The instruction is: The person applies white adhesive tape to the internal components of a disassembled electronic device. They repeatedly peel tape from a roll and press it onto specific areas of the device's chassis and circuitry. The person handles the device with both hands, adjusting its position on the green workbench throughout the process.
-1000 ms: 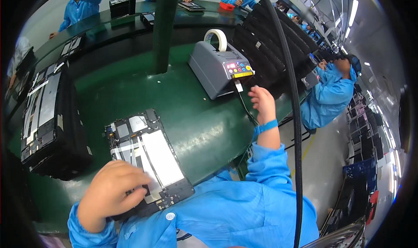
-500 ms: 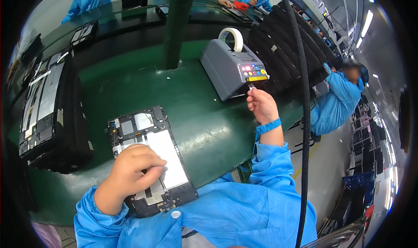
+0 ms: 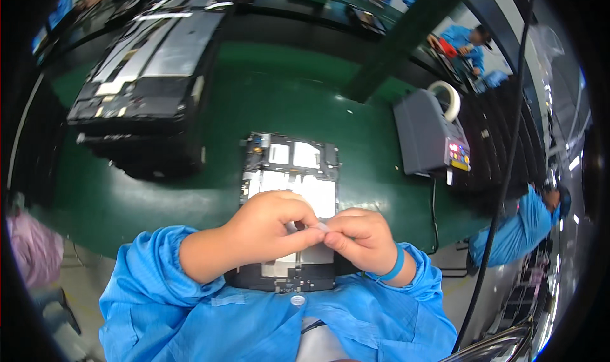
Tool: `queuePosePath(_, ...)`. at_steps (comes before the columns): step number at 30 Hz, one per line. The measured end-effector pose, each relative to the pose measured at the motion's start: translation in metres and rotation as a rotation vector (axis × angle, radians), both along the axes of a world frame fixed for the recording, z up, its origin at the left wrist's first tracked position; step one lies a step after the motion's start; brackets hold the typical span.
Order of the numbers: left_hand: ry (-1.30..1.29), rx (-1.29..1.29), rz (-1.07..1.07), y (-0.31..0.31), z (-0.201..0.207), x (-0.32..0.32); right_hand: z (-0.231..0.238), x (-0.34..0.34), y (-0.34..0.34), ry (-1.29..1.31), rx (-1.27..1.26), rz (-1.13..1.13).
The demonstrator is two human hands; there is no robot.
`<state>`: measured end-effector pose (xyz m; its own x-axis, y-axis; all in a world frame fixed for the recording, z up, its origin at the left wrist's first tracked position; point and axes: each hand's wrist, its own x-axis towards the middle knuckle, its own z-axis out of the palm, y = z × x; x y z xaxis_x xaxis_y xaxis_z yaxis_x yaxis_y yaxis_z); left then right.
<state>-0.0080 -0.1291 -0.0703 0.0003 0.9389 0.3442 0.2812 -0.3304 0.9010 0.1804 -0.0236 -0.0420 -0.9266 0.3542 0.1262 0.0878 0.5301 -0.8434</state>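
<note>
Over an opened flat device (image 3: 319, 195), with silvery plates and dark board parts, my two hands meet. My left hand (image 3: 264, 228) is closed, thumb and forefinger pinched at a small whitish piece of tape (image 3: 323, 227). From the other side my right hand (image 3: 363, 238), with a blue band at the wrist, pinches the same piece. Fingers cover most of the tape. The device lies on the green table (image 3: 273, 82) close to my body, its middle partly hidden under my hands. To the right stands a grey tape dispenser (image 3: 420, 133) carrying a pale tape roll (image 3: 452, 101).
A tall stack of similar opened devices (image 3: 159, 57) stands at the left. Black stacked trays (image 3: 492, 127) are behind the dispenser. A green post (image 3: 406, 41) rises from the table, and a black cable (image 3: 508, 171) hangs at right. Co-workers in blue sit beyond and at right.
My right hand has come from the dispenser's outlet to my left hand above the device. Both now pinch the small tape piece. The view has turned toward the right.
</note>
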Motion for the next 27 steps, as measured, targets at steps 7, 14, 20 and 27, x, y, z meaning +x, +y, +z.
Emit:
queuePosePath(7,-0.113,0.144,0.115,0.003,-0.004,-0.007,0.009,-0.008,-0.001,0.170,0.244,-0.348)
queuePosePath(14,0.100,0.163,0.294,-0.003,-0.006,-0.031,0.009,-0.031,0.009,0.101,0.405,-0.214)
queuePosePath(20,0.444,-0.081,0.545,-0.008,-0.024,-0.055,-0.019,-0.060,0.032,0.034,-0.251,-0.273)
queuePosePath(27,0.467,-0.231,0.600,-0.010,-0.027,-0.050,-0.015,-0.116,0.023,-0.148,0.271,-0.062)
